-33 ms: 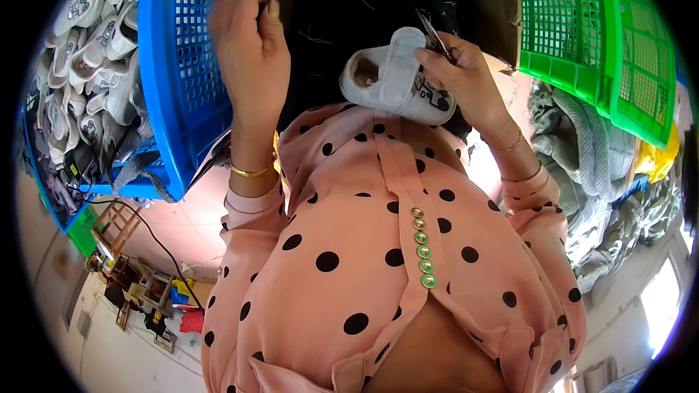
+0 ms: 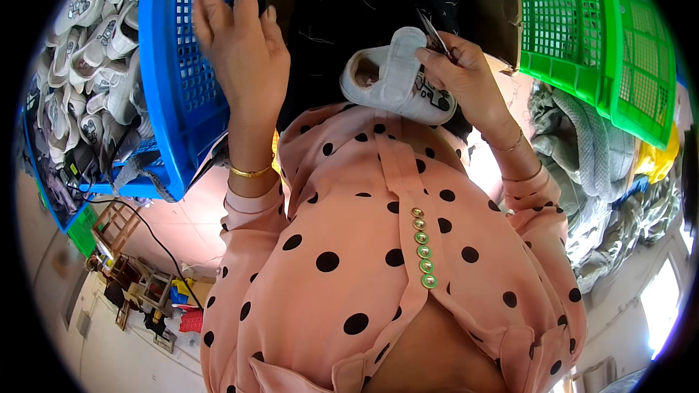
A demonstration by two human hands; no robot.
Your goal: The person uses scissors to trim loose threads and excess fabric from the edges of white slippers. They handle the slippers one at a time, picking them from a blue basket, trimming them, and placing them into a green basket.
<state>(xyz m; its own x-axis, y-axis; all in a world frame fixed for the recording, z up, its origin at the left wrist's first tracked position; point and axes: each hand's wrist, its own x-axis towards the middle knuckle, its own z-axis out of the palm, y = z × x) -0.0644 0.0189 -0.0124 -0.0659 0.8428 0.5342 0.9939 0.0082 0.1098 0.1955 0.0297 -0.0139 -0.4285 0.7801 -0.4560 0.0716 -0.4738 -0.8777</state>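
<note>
**One small shoe in hand, a full crate waiting**

The right hand (image 2: 466,76) is closed around a small white baby shoe (image 2: 397,76), holding it over the lap just above the pink polka-dot blouse (image 2: 378,247), and the same hand pinches a thin pair of snips (image 2: 435,35) against the shoe's strap. The left hand (image 2: 240,51) is raised and empty, fingers spread, just in front of the wall of the blue crate (image 2: 171,87). By the look of it, work on this shoe is under way. Many like shoes (image 2: 95,51) are heaped in the blue crate, and whether those are finished cannot be told.

Room is tight: the blue crate's rim hems the left side and the green crate (image 2: 604,44) the right, leaving only the dark cloth (image 2: 349,0) between them open for the hands. A pile of grey fabric (image 2: 582,153) lies below the green crate.
</note>
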